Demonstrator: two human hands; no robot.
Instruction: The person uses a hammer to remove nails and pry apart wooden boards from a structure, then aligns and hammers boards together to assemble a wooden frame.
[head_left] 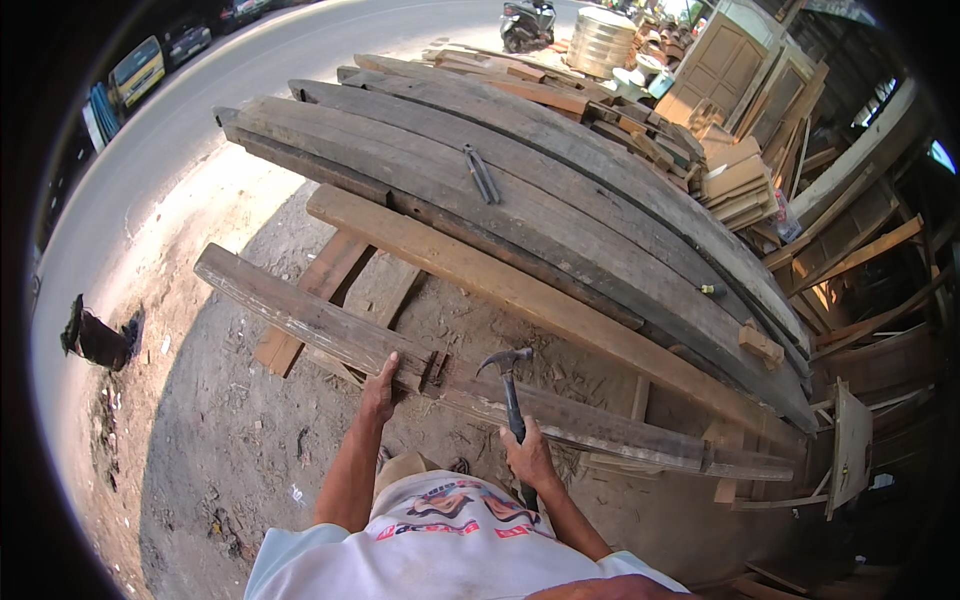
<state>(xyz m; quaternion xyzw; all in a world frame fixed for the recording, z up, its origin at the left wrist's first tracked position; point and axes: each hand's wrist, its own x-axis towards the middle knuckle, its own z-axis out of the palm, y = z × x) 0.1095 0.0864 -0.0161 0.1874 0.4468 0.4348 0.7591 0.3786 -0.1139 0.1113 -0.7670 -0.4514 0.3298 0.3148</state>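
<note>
A long weathered wooden beam [300,311] lies across in front of me, with a dark notch cut near its middle. My left hand [380,388] is closed on the beam's near edge just left of the notch, thumb on top and fingers mostly hidden. My right hand [530,455] grips the dark handle of a claw hammer [513,395]. The hammer's head is up, over the beam to the right of the notch. Beyond lies a lighter brown beam [450,255]. Pincers [481,175] rest on the wide grey beams [370,135] behind it.
Cross timbers [310,295] support the near beams above the dirt ground [260,450]. A small wood block [761,344] sits on the grey beams at right. Stacked planks and a panelled door [718,65] stand at the far right. A dark bucket-like container [98,338] is at left.
</note>
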